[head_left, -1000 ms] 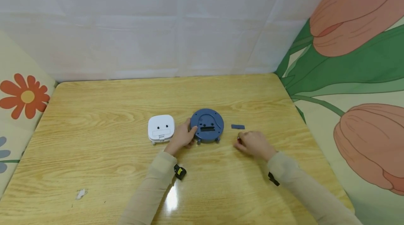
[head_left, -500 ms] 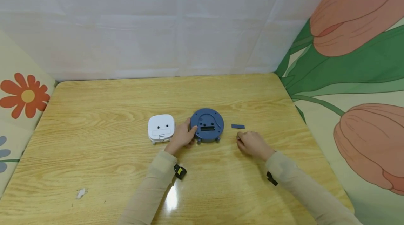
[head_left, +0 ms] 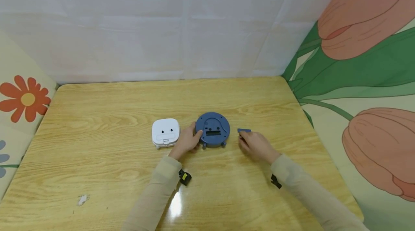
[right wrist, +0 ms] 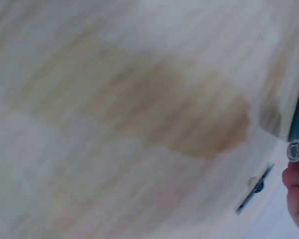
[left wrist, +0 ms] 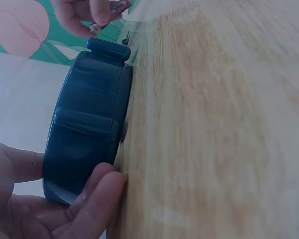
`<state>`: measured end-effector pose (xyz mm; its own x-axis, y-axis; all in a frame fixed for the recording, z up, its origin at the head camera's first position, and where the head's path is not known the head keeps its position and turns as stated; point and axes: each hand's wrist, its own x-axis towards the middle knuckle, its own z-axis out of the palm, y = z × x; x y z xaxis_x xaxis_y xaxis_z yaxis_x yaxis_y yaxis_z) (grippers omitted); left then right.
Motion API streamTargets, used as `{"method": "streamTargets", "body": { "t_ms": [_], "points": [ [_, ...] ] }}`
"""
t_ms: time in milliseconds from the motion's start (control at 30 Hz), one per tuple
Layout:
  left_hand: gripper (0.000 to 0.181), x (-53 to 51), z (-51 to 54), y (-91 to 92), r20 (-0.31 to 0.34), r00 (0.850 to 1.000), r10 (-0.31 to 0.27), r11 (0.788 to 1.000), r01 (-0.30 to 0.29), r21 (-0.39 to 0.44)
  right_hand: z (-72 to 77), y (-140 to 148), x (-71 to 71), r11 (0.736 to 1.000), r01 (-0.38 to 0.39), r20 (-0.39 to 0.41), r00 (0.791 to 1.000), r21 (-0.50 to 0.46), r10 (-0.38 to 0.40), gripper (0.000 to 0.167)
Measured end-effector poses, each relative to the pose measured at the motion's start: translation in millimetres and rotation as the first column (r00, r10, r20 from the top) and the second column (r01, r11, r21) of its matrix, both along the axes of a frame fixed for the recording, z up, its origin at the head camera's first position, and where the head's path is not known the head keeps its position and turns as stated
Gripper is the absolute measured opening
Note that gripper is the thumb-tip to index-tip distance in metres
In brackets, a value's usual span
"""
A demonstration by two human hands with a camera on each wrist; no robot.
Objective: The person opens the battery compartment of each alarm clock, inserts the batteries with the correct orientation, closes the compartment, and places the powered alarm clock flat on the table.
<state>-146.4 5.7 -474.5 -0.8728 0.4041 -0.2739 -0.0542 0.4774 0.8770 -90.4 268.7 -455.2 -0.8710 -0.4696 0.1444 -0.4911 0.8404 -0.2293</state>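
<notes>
A wood-grain table point(head_left: 107, 166) fills the lower frame, a creased white cloth point(head_left: 181, 26) hanging behind it at the top and big printed tulips point(head_left: 376, 148) down the right side. Just below centre, the left hand point(head_left: 185, 140) grips the left edge of the blue disc point(head_left: 212, 120), thumb on top, beside the white box point(head_left: 166, 128). The right hand point(head_left: 258, 146), reaching in from lower right, pinches a small battery point(right wrist: 295, 151) close by the blue strip point(head_left: 244, 130).
</notes>
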Motion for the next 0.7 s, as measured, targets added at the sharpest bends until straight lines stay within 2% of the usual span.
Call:
{"method": "streamTargets", "body": {
  "t_ms": [167,467,700],
  "points": [
    [0.053,-0.3,-1.3,-0.6,-0.001,1.000,0.003,1.000,-0.003,0.006,4.2,-5.0,-5.5,0.998,-0.066,-0.132,0.989,-0.006,0.065,0.009],
    [0.052,-0.3,-1.4,0.3,0.009,1.000,0.007,1.000,-0.007,0.004,9.4,-10.0,-8.9,0.995,-0.101,-0.166,0.981,-0.025,0.096,0.016],
    [0.054,-0.1,-1.2,0.3,0.010,1.000,0.010,1.000,-0.010,0.001,8.3,-14.8,-12.1,0.987,-0.146,-0.271,0.955,-0.060,0.125,0.020]
  ]
}}
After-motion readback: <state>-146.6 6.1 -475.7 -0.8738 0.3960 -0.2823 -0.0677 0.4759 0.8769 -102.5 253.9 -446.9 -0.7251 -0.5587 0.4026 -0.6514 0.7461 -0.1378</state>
